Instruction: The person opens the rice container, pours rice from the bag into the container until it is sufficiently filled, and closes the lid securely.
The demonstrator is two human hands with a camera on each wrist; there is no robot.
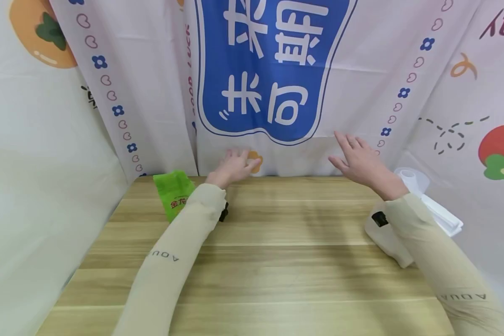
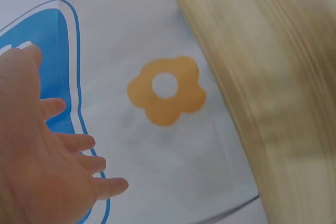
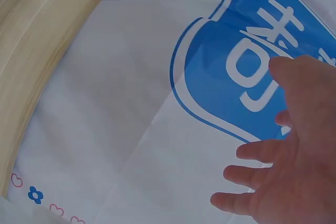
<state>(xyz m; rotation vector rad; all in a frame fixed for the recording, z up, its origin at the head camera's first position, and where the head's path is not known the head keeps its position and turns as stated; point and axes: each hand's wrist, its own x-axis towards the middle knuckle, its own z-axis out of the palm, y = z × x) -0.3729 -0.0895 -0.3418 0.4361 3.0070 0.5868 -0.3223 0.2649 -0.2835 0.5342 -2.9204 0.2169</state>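
The left hand (image 1: 234, 165) and right hand (image 1: 361, 161) are held empty, fingers extended, near the wood-grain tabletop's (image 1: 273, 270) far edge. The bright-green packet with red lettering (image 1: 172, 192) is partly covered by the left cream sleeve (image 1: 172, 256); sleeves are best kept clear of it.

I see smooth wood-grain bench (image 1: 273, 275) btm ctr, creased cloth-like backdrop (image 1: 262, 65) up top, plastic-look pkt (image 1: 168, 192) ctr-L, matt fabric sleeves (image 1: 161, 270).

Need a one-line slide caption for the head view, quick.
Left hand and right hand, empty and outstretched before a printed backdrop, with a green packet on the wooden table.
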